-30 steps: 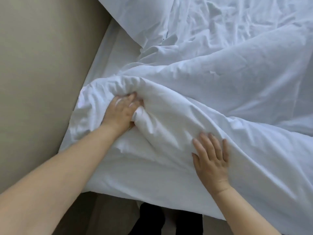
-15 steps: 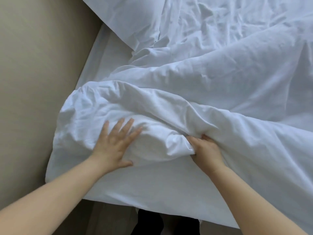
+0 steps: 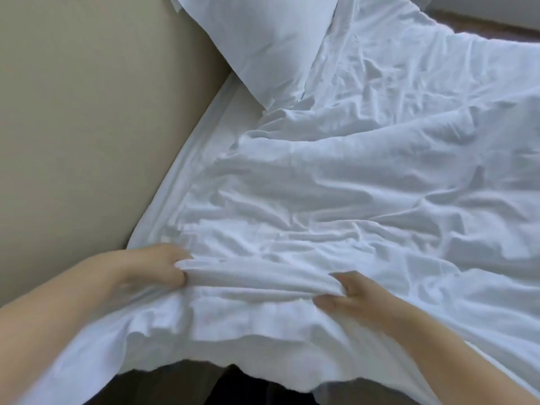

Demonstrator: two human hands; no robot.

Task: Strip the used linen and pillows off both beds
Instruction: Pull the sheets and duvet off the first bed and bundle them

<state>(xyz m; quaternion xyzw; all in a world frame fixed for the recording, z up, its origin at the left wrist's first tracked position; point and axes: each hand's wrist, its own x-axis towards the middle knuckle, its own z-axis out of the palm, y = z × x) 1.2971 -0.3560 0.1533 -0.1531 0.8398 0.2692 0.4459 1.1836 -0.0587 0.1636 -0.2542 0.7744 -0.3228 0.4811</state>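
Note:
A crumpled white duvet covers most of the bed, and its near edge hangs over the bed's side towards me. My left hand grips a raised fold of the duvet at the near left. My right hand pinches the other end of that same fold, thumb under and fingers over. A white pillow lies at the head of the bed, top centre. A strip of white fitted sheet shows along the bed's left side.
A beige wall runs close along the bed's left side. Brown carpet shows at the top right past the bed. Dark trouser legs and floor appear below the duvet's hanging edge.
The bunched duvet roll has been pulled towards me and flattened. My left hand went from lying flat on it to gripping a fold; both hands are nearer the bed's edge.

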